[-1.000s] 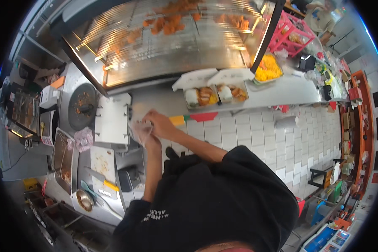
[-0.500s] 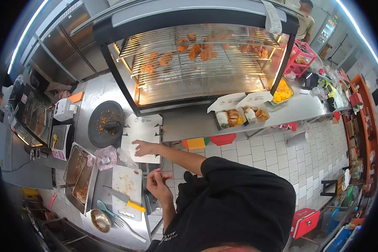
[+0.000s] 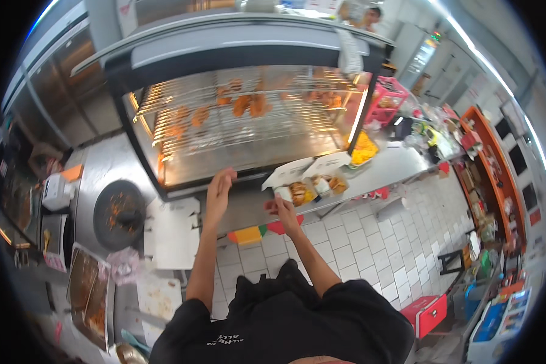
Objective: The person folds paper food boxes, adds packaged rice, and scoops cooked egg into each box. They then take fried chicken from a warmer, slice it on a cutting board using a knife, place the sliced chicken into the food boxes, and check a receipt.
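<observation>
My left hand [image 3: 221,189] is raised in front of the warming cabinet [image 3: 236,136], fingers stretched out, holding nothing. My right hand [image 3: 283,212] is at the near left corner of an open food box [image 3: 295,193] with white rice and sliced browned meat. Its thumb and fingers are apart; I cannot tell whether they touch the box. Right beside stands a second open food box [image 3: 329,182] with similar food, its lid also folded back. Unfolded white cartons [image 3: 171,230] lie on the counter to the left of my left hand.
Fried pieces lie on wire racks in the cabinet. A tray of yellow food [image 3: 364,149] stands to its right. On the left are a dark round board [image 3: 119,212], a metal tray [image 3: 91,291] and a blurred cutting board [image 3: 159,303]. Pink baskets [image 3: 384,100] stand farther right.
Both hands have left the carton and cutting-board area. My right hand has moved right to the filled boxes, and my left hand has moved up and opened. The view has shifted right.
</observation>
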